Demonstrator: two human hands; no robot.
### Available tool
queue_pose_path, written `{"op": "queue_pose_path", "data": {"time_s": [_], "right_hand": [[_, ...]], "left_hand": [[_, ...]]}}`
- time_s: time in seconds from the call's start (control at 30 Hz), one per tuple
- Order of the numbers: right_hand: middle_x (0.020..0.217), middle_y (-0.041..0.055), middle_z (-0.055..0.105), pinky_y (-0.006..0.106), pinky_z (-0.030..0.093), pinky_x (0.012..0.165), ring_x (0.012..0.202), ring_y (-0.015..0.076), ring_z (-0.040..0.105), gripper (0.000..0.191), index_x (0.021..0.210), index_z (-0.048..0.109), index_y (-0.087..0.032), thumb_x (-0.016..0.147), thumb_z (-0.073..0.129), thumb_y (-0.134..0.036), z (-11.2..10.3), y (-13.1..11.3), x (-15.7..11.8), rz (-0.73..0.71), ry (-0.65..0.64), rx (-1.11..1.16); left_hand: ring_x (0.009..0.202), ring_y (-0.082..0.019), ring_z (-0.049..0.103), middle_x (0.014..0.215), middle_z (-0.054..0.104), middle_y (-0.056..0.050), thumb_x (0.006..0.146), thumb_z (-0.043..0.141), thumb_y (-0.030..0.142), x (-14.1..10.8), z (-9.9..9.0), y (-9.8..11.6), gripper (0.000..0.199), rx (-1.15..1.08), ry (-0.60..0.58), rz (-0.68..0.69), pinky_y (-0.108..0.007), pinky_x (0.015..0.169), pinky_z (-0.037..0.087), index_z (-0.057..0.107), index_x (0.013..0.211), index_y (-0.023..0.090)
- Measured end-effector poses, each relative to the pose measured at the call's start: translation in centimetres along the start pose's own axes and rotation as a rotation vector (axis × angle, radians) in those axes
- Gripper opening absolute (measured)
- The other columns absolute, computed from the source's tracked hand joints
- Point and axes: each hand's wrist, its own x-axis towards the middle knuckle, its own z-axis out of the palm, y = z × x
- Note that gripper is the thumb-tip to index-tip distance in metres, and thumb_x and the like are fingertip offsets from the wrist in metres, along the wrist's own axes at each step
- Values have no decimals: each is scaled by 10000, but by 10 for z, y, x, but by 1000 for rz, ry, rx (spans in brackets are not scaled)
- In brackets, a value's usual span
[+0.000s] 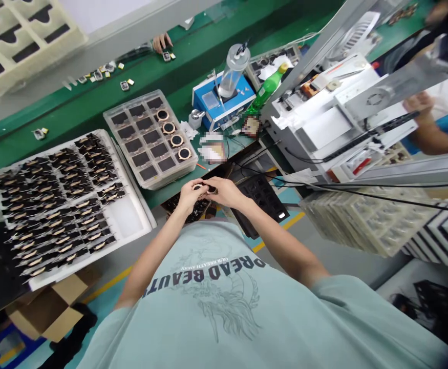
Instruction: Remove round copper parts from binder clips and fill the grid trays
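Note:
My left hand point(190, 196) and my right hand point(227, 192) meet in front of my shirt, at the near edge of the green bench. Their fingers are closed on a small round gold-rimmed watch case point(198, 187), partly covered by the fingers. A dark part shows by the right fingertips; whether it belongs to the same piece I cannot tell. Beyond the hands stands a stack of clear compartment trays point(152, 182). Several similar gold-rimmed round pieces point(176, 140) sit in its right column, and dark squares show in the other compartments.
At left, a white foam tray point(127, 218) carries rows of black strapped pieces. Behind the hands are a blue device point(216, 105) and a green bottle point(269, 87). A grey machine point(308, 133), cables and stacked trays point(365, 220) stand right. Across the bench, another person's hand point(162, 43) touches a small part.

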Motion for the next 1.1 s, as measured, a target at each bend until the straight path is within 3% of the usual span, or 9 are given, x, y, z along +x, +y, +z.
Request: {"op": "queue_pose_path", "data": {"time_s": [0.13,0.23,0.3,0.47,0.57,0.67,0.8,0.93,1.1], "right_hand": [[1210,96,720,497,477,1045,1206,327,587,521,1237,714,-218,727,821,-215,-28,40,-2,112,208,-102],[1181,112,728,509,500,986,1121,328,609,533,1231,717,-206,719,837,-290,-49,58,-6,241,374,-98],[1149,107,735,495,511,953,1052,310,631,525,1223,716,-209,735,822,-371,-61,63,-9,333,487,-30],[1062,87,746,360,560,806,900,214,689,517,1173,676,-190,818,682,-566,-75,69,-22,499,712,532],[1042,82,744,289,559,691,830,174,703,477,1099,631,-207,832,640,-602,-73,73,-31,588,769,885],[1021,78,742,288,564,704,821,170,711,434,1063,597,-213,802,689,-547,-69,74,-33,618,741,958],[1040,100,737,325,571,743,860,188,715,422,1087,594,-202,862,589,-560,-67,63,-13,564,564,854],[1031,90,743,344,561,760,880,209,687,422,1100,662,-188,894,529,-531,-65,40,28,423,377,600],[964,79,738,390,555,828,857,225,666,338,1033,735,-186,865,585,-437,-63,9,93,194,265,280]], "left_hand": [[600,-104,627,720,659,-23,671,842,244,36,27,3,282,107,49,6,-205,563,474,649,851,144],[531,-77,552,656,610,5,662,809,187,59,44,4,229,212,127,1,-187,506,390,616,782,156],[558,-86,561,665,607,6,641,787,140,71,54,4,241,242,127,-33,-197,534,413,610,803,159],[707,-114,610,714,610,12,619,764,125,90,73,6,408,272,75,-103,-252,697,512,641,1005,174],[749,-127,626,738,622,6,630,771,165,94,75,12,519,276,63,-127,-288,763,526,634,1130,179],[779,-141,651,785,649,-17,640,777,192,87,64,19,495,250,58,-125,-306,783,541,626,1111,171],[701,-135,661,768,661,-34,640,784,239,57,32,24,354,136,52,-98,-259,670,546,625,945,154],[525,-75,556,668,608,0,639,791,298,13,-6,17,295,28,80,-100,-188,503,459,634,838,147],[500,-63,508,621,539,39,604,847,354,-38,-44,7,375,-101,123,-89,-163,442,389,609,820,160]]}}
